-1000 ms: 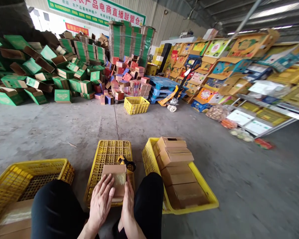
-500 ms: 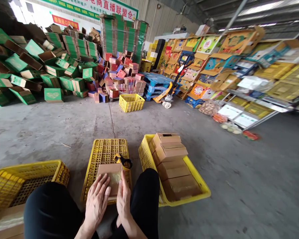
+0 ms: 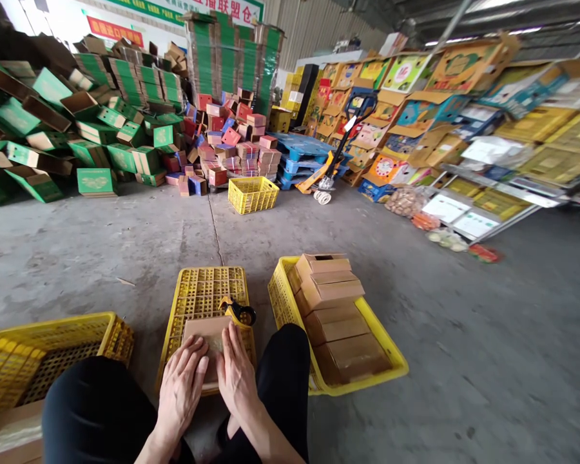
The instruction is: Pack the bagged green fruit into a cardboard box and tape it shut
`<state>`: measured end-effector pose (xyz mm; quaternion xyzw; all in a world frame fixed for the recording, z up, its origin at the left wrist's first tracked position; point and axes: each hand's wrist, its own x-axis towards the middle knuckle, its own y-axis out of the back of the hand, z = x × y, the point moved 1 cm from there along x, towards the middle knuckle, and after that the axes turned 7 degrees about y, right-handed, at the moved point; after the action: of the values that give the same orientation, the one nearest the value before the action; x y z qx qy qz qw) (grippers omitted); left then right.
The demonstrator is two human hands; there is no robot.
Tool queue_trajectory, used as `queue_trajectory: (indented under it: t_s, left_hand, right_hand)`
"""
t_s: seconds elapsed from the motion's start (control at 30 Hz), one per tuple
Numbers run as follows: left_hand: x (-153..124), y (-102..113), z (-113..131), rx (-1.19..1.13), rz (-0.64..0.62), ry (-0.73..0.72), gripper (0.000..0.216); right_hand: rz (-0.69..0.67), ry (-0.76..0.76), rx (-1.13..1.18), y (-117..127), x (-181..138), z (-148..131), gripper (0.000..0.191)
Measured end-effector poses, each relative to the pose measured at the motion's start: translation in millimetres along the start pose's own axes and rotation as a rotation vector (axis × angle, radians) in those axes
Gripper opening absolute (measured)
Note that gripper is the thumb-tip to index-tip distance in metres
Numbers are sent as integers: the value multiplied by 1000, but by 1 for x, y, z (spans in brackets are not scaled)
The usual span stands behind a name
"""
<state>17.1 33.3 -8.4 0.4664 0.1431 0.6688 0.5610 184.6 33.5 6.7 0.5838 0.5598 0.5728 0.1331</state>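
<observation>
A small brown cardboard box (image 3: 203, 330) lies flat on an upturned yellow crate (image 3: 205, 293) between my knees. My left hand (image 3: 180, 386) rests palm down on the box's near left part, fingers spread. My right hand (image 3: 238, 375) lies flat on the box's right side, close beside the left one. A yellow and black tape dispenser (image 3: 239, 312) sits on the crate just beyond my right fingertips.
A yellow crate (image 3: 396, 364) at right holds several brown boxes (image 3: 333, 309). Another yellow crate (image 3: 53, 348) stands at left. Further off are a yellow basket (image 3: 252, 193), piles of green cartons (image 3: 96, 148), blue pallets (image 3: 303, 154), a pallet jack (image 3: 336, 158) and shelves (image 3: 493, 193).
My right hand has slid from the box's right edge onto its top, next to the left hand. The view has tipped and shifted slightly.
</observation>
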Motion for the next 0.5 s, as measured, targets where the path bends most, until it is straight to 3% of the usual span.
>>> queue_trajectory:
  t_s: [0.2, 0.5]
  left_hand:
    - [7, -2, 1, 111, -50, -13, 46]
    - [4, -8, -11, 107, 6, -157, 39]
  right_hand:
    - [-70, 48, 54, 5, 5, 4, 76]
    - [-57, 11, 140, 0, 8, -2, 65]
